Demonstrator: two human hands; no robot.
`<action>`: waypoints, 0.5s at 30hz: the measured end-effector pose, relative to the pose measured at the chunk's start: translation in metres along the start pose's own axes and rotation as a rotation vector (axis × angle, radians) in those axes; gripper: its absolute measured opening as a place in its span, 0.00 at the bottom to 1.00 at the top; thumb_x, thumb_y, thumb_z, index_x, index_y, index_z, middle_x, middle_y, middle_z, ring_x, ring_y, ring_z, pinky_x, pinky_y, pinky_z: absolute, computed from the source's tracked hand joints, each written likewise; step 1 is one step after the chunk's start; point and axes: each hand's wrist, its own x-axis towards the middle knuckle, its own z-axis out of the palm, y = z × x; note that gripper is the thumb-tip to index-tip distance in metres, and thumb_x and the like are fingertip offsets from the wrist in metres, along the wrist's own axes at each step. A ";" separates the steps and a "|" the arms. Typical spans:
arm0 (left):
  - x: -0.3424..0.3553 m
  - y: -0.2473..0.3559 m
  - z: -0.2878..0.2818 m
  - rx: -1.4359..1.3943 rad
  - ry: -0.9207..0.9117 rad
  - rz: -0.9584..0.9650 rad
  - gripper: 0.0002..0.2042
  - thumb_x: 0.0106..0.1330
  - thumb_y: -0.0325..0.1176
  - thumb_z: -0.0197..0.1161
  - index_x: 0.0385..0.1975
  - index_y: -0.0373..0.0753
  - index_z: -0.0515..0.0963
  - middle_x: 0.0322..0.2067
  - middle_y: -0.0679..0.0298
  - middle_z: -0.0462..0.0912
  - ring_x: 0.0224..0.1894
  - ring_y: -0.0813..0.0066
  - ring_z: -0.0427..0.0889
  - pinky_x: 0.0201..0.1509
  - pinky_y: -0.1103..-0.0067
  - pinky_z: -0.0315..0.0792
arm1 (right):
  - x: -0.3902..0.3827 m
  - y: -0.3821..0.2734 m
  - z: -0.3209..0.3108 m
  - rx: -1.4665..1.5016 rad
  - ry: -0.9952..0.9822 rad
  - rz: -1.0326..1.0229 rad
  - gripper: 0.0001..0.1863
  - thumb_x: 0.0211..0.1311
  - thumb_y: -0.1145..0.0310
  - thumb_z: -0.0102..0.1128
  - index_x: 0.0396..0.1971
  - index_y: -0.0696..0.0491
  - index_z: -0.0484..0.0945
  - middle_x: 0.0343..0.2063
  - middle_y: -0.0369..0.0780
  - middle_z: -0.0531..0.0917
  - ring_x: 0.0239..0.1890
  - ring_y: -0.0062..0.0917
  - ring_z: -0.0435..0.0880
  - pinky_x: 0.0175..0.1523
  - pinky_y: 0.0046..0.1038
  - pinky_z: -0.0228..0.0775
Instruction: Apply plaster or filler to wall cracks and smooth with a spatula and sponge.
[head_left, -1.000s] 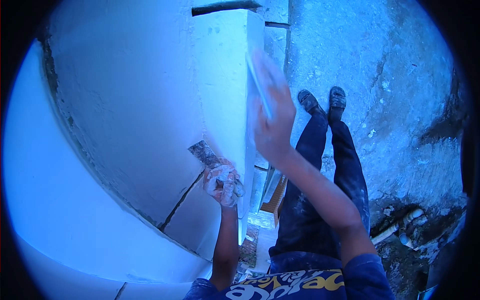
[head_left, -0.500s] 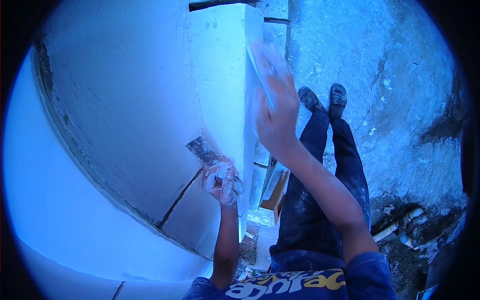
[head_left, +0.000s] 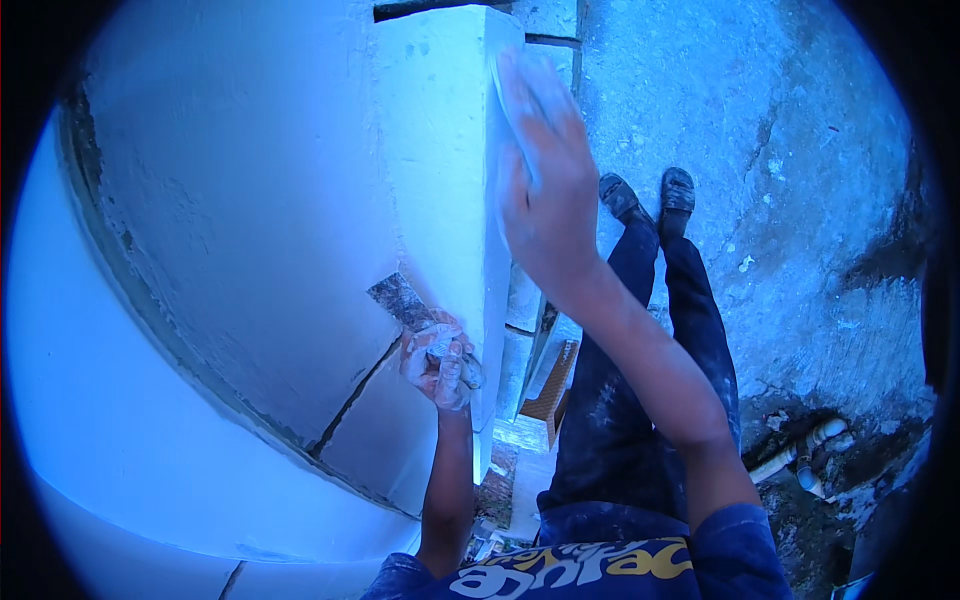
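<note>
My left hand (head_left: 440,362), coated in pale plaster, is closed on a putty knife with a dirty metal blade (head_left: 398,298), low against the left side of a white plastered ledge (head_left: 432,150). My right hand (head_left: 550,170) is at the ledge's right edge near its upper end, fingers stretched upward and blurred, holding a thin pale flat tool against that edge. The tool is mostly hidden by the hand, so I cannot make out its kind.
A curved white wall (head_left: 120,380) with dark cracks lies left. My legs and dusty sandals (head_left: 676,200) stand on rough concrete (head_left: 780,200). White pipes (head_left: 810,450) lie low right, and an orange-brown perforated piece (head_left: 548,395) sits below the ledge.
My right hand has moved upward along the ledge's right edge with the flat tool. My left hand with the putty knife has shifted only slightly up and left in view.
</note>
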 end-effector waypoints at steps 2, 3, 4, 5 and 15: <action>0.000 -0.001 0.000 0.011 0.001 0.009 0.10 0.63 0.24 0.64 0.42 0.28 0.79 0.42 0.49 0.78 0.33 0.71 0.77 0.36 0.79 0.76 | 0.009 0.000 0.000 0.030 0.013 -0.004 0.38 0.57 0.87 0.48 0.71 0.54 0.67 0.67 0.49 0.71 0.74 0.45 0.63 0.77 0.44 0.53; -0.001 -0.001 -0.002 0.017 0.003 0.011 0.10 0.63 0.24 0.64 0.42 0.28 0.79 0.42 0.49 0.78 0.33 0.71 0.77 0.36 0.79 0.76 | -0.001 -0.001 0.001 0.037 0.012 -0.003 0.38 0.57 0.87 0.48 0.71 0.54 0.67 0.67 0.49 0.71 0.74 0.45 0.63 0.77 0.44 0.53; -0.002 -0.001 0.001 0.001 0.029 0.014 0.09 0.63 0.24 0.63 0.42 0.29 0.79 0.42 0.49 0.78 0.33 0.71 0.77 0.36 0.79 0.76 | -0.015 -0.003 -0.003 -0.022 -0.043 0.007 0.39 0.56 0.87 0.48 0.72 0.53 0.66 0.67 0.49 0.70 0.74 0.46 0.62 0.78 0.45 0.52; -0.002 -0.002 0.003 -0.014 0.055 0.017 0.09 0.63 0.24 0.63 0.42 0.29 0.79 0.42 0.49 0.78 0.33 0.71 0.77 0.36 0.78 0.76 | -0.023 -0.002 -0.005 -0.082 -0.099 0.017 0.39 0.56 0.87 0.48 0.72 0.53 0.66 0.68 0.48 0.70 0.74 0.48 0.61 0.78 0.45 0.52; -0.003 0.001 0.003 0.025 0.066 -0.025 0.09 0.63 0.24 0.63 0.42 0.30 0.79 0.37 0.51 0.80 0.33 0.69 0.77 0.42 0.74 0.76 | -0.021 -0.007 -0.007 -0.161 -0.133 0.017 0.40 0.55 0.88 0.49 0.72 0.53 0.65 0.69 0.46 0.69 0.75 0.50 0.58 0.78 0.48 0.52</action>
